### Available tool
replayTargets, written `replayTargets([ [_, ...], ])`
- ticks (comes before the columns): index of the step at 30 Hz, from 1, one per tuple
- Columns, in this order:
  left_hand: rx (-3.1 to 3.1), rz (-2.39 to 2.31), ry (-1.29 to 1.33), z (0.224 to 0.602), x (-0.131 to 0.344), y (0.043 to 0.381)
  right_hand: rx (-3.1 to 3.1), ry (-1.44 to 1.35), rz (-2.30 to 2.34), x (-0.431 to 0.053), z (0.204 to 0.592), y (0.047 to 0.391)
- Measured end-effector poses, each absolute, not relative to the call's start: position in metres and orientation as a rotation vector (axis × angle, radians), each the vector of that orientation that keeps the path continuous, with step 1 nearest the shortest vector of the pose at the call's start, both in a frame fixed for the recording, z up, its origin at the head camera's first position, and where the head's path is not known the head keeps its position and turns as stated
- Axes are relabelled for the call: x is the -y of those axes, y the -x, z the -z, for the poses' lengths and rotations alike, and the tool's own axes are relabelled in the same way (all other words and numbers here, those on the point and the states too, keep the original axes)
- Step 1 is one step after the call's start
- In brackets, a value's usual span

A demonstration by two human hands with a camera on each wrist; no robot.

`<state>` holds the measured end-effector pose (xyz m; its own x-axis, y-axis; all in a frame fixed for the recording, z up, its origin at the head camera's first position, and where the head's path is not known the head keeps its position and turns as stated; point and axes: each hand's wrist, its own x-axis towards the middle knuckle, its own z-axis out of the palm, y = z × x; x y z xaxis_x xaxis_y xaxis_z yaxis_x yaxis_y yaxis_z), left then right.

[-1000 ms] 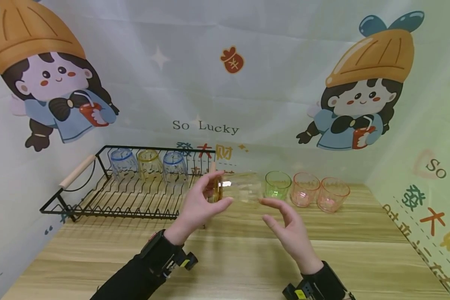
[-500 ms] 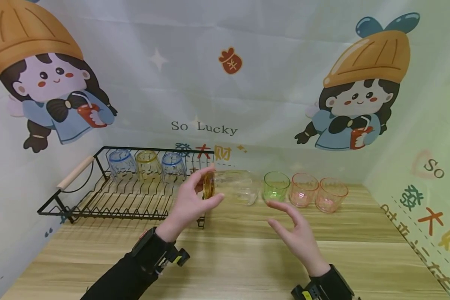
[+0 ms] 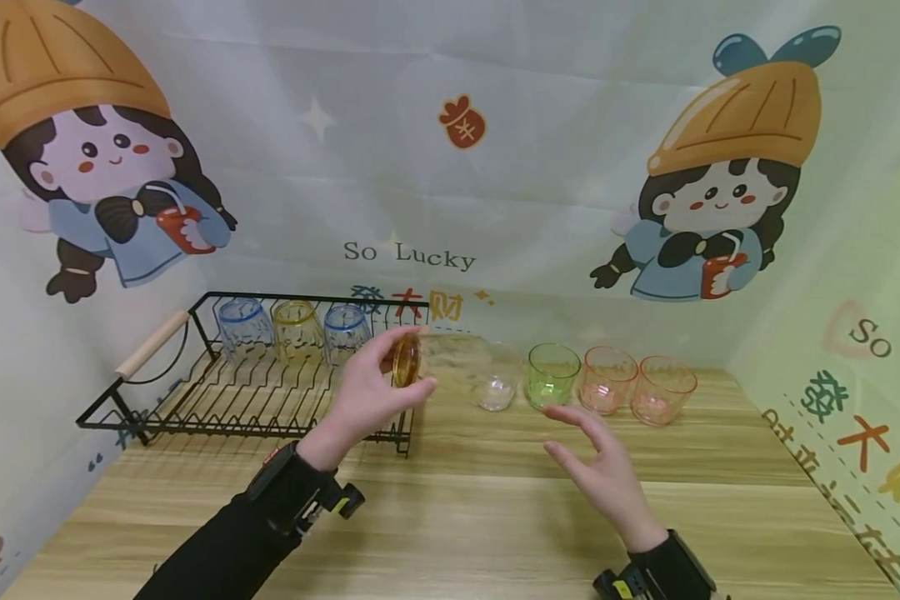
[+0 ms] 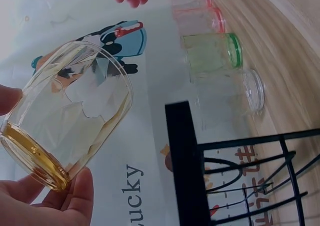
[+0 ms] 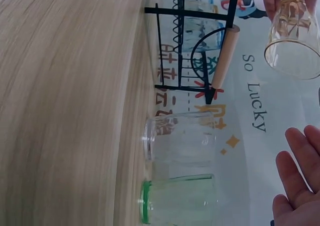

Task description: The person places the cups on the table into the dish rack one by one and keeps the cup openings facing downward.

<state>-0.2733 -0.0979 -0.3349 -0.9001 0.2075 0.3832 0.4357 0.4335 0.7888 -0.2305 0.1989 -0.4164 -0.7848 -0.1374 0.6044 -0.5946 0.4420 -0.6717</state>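
My left hand (image 3: 362, 387) holds a clear, faceted drinking glass (image 3: 407, 363) by its thick amber base, fingers and thumb around it. The glass lies on its side in the air, mouth to the right, just right of the rack. In the left wrist view the amber base (image 4: 37, 158) sits between the thumb and fingers. My right hand (image 3: 598, 471) hovers apart from it, fingers spread and holding nothing, in front of a green glass (image 3: 553, 379). A colourless glass (image 3: 497, 389) stands upright left of the green one.
The black wire dish rack (image 3: 262, 432) with wooden handles stands on the left. In its back row are a blue glass (image 3: 244, 329), a yellow glass (image 3: 298, 329) and another blue glass (image 3: 347, 329), all upside down. Two pink glasses (image 3: 609, 383) stand right of the green one on the wooden table (image 3: 495, 533).
My left hand has moved left with the amber-based glass toward the rack, uncovering the colourless glass. My right hand has drawn away to the right and slightly down.
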Motion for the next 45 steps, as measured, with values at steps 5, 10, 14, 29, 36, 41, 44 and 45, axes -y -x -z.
replayTargets([
  [5, 2.476, 1.398, 0.558, 0.329, 0.104, 0.276, 2.242, -0.62, -1.264, -0.202, 0.417, 0.23],
  [10, 2.515, 1.34, 0.53, 0.325, 0.11, 0.28, 2.274, -0.598, -1.222, -0.205, 0.417, 0.23],
  [14, 2.528, 1.327, 0.518, 0.322, 0.114, 0.284, 2.299, -0.575, -1.199, -0.206, 0.418, 0.23],
  [29, 2.602, 1.199, 0.479, 0.308, 0.129, 0.304, 2.337, -0.595, -1.083, -0.215, 0.422, 0.233],
  [36, 2.661, 1.12, 0.481, 0.301, 0.135, 0.313, 2.352, -0.58, -1.017, -0.22, 0.426, 0.234],
  [41, 2.706, 1.083, 0.463, 0.297, 0.138, 0.319, 2.361, -0.569, -0.989, -0.225, 0.427, 0.234],
  [44, 2.729, 1.061, 0.456, 0.295, 0.142, 0.323, 2.368, -0.567, -0.975, -0.227, 0.426, 0.234],
  [45, 2.737, 1.054, 0.454, 0.295, 0.143, 0.325, 2.368, -0.567, -0.974, -0.227, 0.426, 0.234],
])
